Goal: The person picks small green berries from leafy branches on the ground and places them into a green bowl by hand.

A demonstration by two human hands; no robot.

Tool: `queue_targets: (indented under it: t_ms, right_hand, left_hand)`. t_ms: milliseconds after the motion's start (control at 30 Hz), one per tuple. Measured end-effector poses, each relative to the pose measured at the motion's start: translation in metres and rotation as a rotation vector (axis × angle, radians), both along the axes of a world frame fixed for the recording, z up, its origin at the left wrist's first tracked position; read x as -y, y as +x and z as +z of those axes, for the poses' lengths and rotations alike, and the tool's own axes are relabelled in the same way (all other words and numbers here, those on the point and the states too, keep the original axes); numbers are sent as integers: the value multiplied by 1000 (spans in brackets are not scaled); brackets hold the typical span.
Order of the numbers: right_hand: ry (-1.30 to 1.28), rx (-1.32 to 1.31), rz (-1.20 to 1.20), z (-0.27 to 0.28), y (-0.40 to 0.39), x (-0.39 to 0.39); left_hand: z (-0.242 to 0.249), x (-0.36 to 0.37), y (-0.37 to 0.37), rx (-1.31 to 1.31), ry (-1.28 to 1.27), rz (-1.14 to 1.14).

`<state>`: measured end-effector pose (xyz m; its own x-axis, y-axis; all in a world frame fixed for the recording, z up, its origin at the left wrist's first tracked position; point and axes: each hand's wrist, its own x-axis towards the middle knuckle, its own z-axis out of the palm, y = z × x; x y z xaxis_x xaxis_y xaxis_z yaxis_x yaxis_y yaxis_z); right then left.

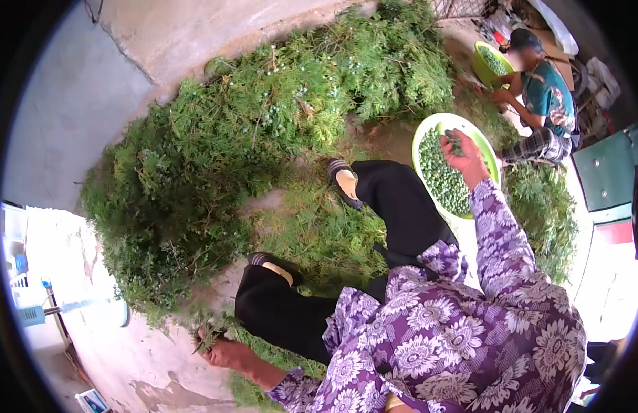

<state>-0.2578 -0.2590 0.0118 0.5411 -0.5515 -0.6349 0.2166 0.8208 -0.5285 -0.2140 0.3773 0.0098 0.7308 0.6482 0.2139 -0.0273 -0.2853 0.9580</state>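
My left hand (228,353) is low at the left, beside the pile's lower end, its fingers closed on a small green sprig (208,339). Over a light-green basin (416,160) at my right, my right hand (463,153) has its fingers curled around what look like several green berries (455,142). Many round green berries (439,175) lie in that basin. A large heap of cut evergreen branches (264,117), some bearing pale berries, spreads in front of my feet.
Across from the basin a person (549,100) sits low, with hands at a second yellow-green basin (485,72) of berries. Loose green sprigs (319,234) cover the floor between my feet. A concrete wall (147,41) stands behind the heap. A green metal box (611,168) is at the right.
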Motion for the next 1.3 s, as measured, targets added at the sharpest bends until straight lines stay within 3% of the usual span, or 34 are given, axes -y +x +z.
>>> queue_targets:
  t_ms: [33, 100, 133, 167, 200, 233, 300, 367, 400, 467, 500, 533, 567, 633, 667, 767, 833, 900, 933, 1000, 1033, 1100, 1133, 1200, 1300]
  right_hand:
    - [13, -33, -122, -14, -23, 28]
    - [-1588, -462, 212, -45, -89, 52]
    - [-1062, -310, 113, -61, -107, 85]
    - [-1771, -889, 383, -45, -130, 91]
    - [-1825, -1137, 355, -57, -143, 109]
    - [-1930, -929, 305, -89, -152, 127]
    - [-1924, -1053, 392, -136, -171, 175]
    - [-1442, -728, 221, -183, -188, 215]
    - [-1435, -712, 215, -168, -174, 194]
    - [-27, 8, -213, -113, -137, 140]
    - [33, 183, -148, -86, -123, 105]
    - [-91, 139, -139, -58, -106, 66]
    - [-120, 218, -12, -65, -90, 54]
    - [-128, 331, 160, -18, -52, -25]
    - [-213, 412, 360, 0, -38, -60]
    - [-347, 351, 755, 58, -9, -175]
    - [-478, 291, 1151, 88, -5, -232]
    - [-634, 476, 1351, 94, -2, -271]
    - [-721, 558, 1438, 95, -1, -284]
    - [-621, 570, 1445, 90, -1, -303]
    - [-527, 573, 1453, 88, -2, -309]
    - [-467, 581, 1416, 87, -5, -314]
    - [-413, 634, 1422, 81, -6, -316]
    - [-360, 686, 1418, 81, -7, -317]
    - [-301, 682, 1390, 83, -11, -315]
  left_hand:
    - [0, 5, -6, 69, 114, -57]
    - [14, 33, -23, 133, 495, -201]
    - [15, 44, -29, 88, 380, -235]
    - [19, 55, -33, 45, 267, -265]
    - [47, 76, -39, 63, -279, -324]
    - [54, 86, -30, 88, -845, -389]
    - [54, 93, -26, 134, -814, -448]
    - [61, 102, -30, 175, -793, -527]
    - [68, 108, -35, 190, -849, -554]
    - [77, 115, -41, 160, -935, -583]
    - [80, 120, -45, 162, -925, -595]
    - [82, 125, -45, 206, -982, -652]
    - [84, 130, -44, 249, -1041, -711]
    - [89, 139, -43, 215, -1049, -736]
    - [90, 143, -44, 186, -1066, -743]
    - [89, 145, -39, 153, -1026, -803]
    - [90, 150, -43, 152, -997, -764]
    - [89, 153, -46, 75, -438, -617]
    - [86, 150, -47, 73, -429, -617]
    - [80, 145, -50, 153, 227, -688]
    - [81, 147, -52, 152, 236, -686]
    - [87, 153, -54, 75, -343, -654]
    - [92, 154, -55, 76, -337, -660]
    - [101, 158, -55, 37, -967, -781]
    - [93, 157, -55, -26, -1106, -757]
